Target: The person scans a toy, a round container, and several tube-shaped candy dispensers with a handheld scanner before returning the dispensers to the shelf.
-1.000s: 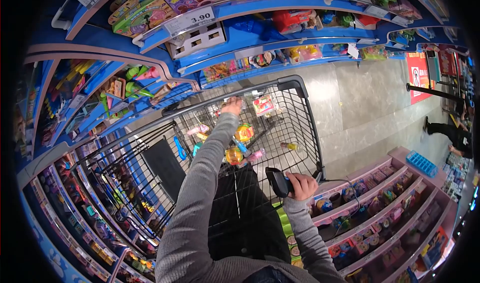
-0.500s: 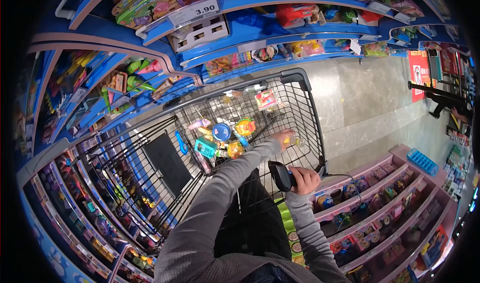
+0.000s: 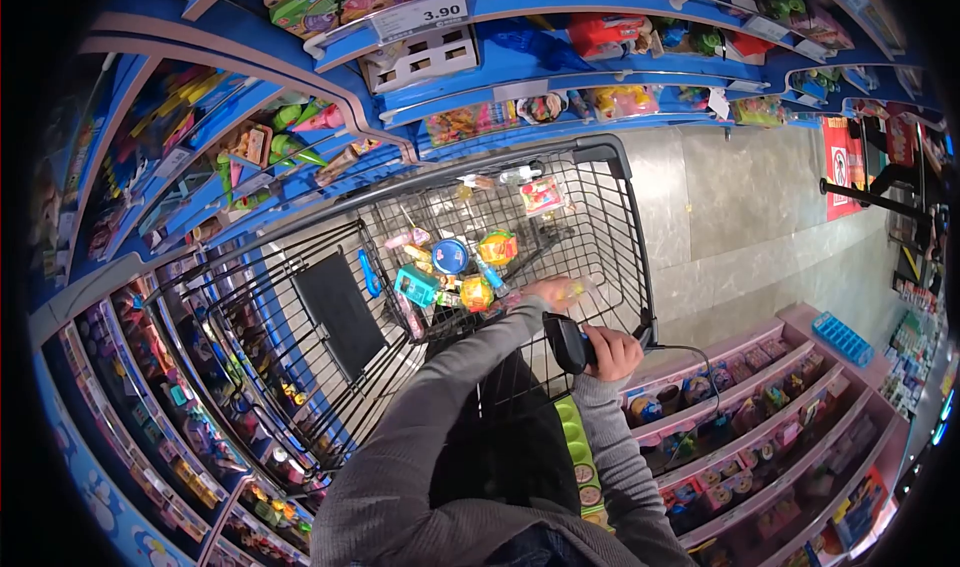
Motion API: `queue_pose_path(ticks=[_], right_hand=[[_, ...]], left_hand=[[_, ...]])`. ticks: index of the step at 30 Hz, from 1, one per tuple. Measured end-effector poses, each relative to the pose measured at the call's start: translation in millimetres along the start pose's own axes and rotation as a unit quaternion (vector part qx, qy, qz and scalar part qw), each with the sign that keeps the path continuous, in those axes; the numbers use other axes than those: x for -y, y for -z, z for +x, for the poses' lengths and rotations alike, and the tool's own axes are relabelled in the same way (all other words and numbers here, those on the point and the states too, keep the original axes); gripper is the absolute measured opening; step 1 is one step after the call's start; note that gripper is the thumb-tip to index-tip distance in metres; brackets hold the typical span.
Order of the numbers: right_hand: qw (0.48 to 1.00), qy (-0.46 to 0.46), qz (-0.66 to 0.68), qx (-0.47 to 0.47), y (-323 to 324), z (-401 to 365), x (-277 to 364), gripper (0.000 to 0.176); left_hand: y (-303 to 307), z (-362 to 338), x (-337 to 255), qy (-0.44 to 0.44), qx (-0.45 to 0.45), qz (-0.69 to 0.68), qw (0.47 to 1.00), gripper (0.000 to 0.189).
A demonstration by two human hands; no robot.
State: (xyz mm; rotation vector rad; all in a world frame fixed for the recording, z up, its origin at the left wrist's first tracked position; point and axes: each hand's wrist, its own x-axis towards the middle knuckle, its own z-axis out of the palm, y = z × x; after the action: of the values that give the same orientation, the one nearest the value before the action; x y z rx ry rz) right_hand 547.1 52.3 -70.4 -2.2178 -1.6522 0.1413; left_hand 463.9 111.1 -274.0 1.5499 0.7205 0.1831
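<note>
My left hand (image 3: 548, 293) is over the near right part of a black wire shopping cart (image 3: 640, 227). Its fingers are closed on a small clear packet with yellow in it (image 3: 577, 290); the exact kind is too small to tell. Close beside it, my right hand (image 3: 614, 352) is wrapped round a black handheld barcode scanner (image 3: 569, 344) with a thin cable. In the cart lie a round blue tub (image 3: 450, 256), a teal box (image 3: 416, 285), orange-yellow packages (image 3: 497, 248), a blue piece (image 3: 369, 273) and a red-and-white pack (image 3: 542, 196).
Blue shelves (image 3: 450, 92) of toys and sweets run along the far side, with a 3.90 price tag (image 3: 420, 17). A pink tiered rack (image 3: 740, 387) stands at the right, bearing a blue tray (image 3: 843, 339). Tiled floor (image 3: 720, 207) lies beyond the cart. A person (image 3: 893, 177) is at the far right.
My left hand has drawn back to the left and toward me with the small packet. The scanner in my right hand has shifted slightly right. The view has turned a little.
</note>
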Motion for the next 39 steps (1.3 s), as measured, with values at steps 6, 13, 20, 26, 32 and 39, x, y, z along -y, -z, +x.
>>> queue_pose_path(ticks=[6,13,20,26,32,39], right_hand=[[1.000,0.018,0.007,-0.015,-3.1,0.6,-3.1,0.032],[1.000,0.024,-0.008,-0.018,-4.6,1.1,-2.1,0.032],[0.999,0.027,0.002,-0.016,-4.8,2.3,-0.8,0.035],[0.999,0.028,0.031,-0.010,-6.4,2.1,-1.7,0.037],[0.999,0.022,0.035,-0.010,-3.7,4.8,3.5,0.042],[0.999,0.036,0.020,-0.024,-3.8,5.9,4.3,0.032]], left_hand=[[41.3,-63.9,28.1,-0.011,-0.133,0.294,0.947,0.027],[53.3,-45.6,64.7,0.067,0.162,0.542,0.822,0.022],[44.5,-30.5,90.7,0.229,0.210,0.563,0.766,0.030],[72.7,-48.4,57.7,0.128,0.251,0.559,0.780,0.035],[105.3,-66.8,57.1,0.064,0.056,0.423,0.902,0.024],[146.8,-127.0,34.7,0.134,-0.155,0.160,0.966,0.042]])
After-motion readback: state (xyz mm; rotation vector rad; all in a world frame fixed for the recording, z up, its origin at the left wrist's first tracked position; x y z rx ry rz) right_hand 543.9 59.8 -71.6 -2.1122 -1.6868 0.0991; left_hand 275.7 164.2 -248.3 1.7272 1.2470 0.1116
